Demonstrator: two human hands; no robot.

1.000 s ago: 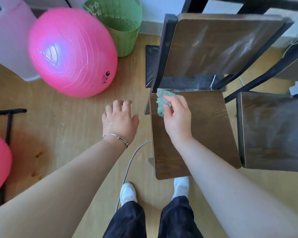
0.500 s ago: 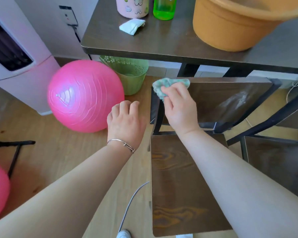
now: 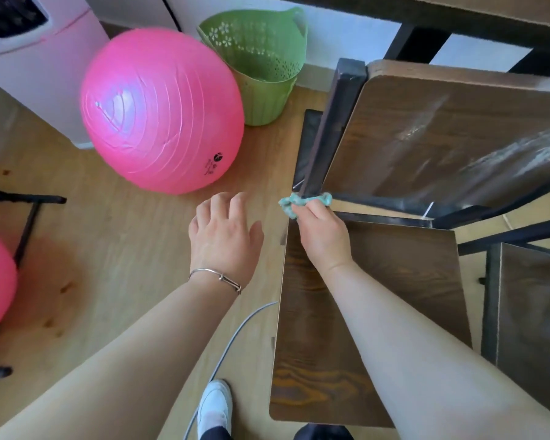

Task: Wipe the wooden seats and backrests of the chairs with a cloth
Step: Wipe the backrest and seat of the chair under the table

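Looks like the wiping step on the first chair, down in the corner where the backrest (image 3: 442, 131) meets the seat (image 3: 394, 281). Grips the cloth (image 3: 287, 204) in the right hand (image 3: 323, 236), fingers curled tight round it, with green bits poking out on both sides of the knuckles. Presses the cloth against the foot of the dark post (image 3: 327, 138), just ahead of the fingers. Leaves the seat right under that hand and wrist, and the backrest up ahead of it and off to its right, with pale streaks on the wood there. Holds the left hand (image 3: 224, 233) out beside the right one, over the floor (image 3: 108, 249), fingers loose and spread, with nothing in it and touching no chair.

Next, most likely: slide the cloth away from the post, along the back edge of the seat or up over the backrest. Calls for a flat, firm press and long strokes to the right. Then on to the second chair (image 3: 534, 312), further right of the hand.
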